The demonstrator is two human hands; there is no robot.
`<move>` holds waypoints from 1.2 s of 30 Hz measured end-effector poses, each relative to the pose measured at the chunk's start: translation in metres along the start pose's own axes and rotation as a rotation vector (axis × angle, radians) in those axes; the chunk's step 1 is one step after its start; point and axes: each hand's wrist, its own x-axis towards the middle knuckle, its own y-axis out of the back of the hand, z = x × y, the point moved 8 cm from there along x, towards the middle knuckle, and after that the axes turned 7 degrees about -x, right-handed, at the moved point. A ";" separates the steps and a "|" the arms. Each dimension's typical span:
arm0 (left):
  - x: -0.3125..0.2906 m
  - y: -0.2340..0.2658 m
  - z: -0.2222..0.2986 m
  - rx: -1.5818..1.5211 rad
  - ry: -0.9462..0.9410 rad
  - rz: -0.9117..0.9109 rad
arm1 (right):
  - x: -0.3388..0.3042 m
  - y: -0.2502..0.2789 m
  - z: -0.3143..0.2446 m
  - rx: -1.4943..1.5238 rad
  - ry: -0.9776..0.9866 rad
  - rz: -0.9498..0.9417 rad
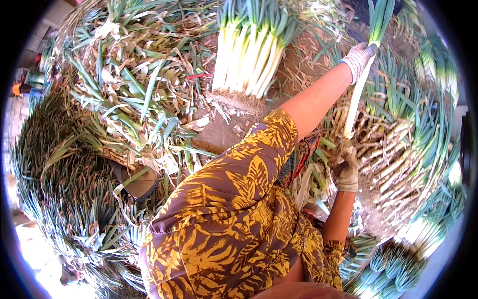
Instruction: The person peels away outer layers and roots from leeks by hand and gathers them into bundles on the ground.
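A long green onion (355, 104) slants across my right side, with its white shaft bare and its green leaves pointing up and away. My left hand (357, 60), in a white striped glove, is closed round it where white turns to green. Lower down, my right hand (347, 168), in a soiled light glove, is closed about the root end, and its fingers partly hide the roots. Just right of my hands lie several unpeeled green onions (393, 154) with soil-brown shafts. Ahead stands a bundle of clean white green onions (249, 60), roots toward me.
Stripped leaves and dry skins (144, 94) heap up on the left. Beyond them, a dense mass of green onions (59, 184) fills the far left. More bundles (393, 266) lie at the lower right. A brown ground patch (221, 132) shows between the heap and my arm.
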 end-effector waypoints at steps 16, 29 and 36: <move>-0.046 0.253 0.317 0.557 -0.290 0.119 | -0.053 0.133 0.137 -0.407 -0.366 0.136; -0.100 0.381 0.226 1.895 0.131 0.838 | -0.097 0.162 0.220 -0.465 -0.532 0.222; -0.124 0.296 0.209 2.200 -0.034 0.763 | -0.112 0.155 0.225 -0.735 -0.477 0.164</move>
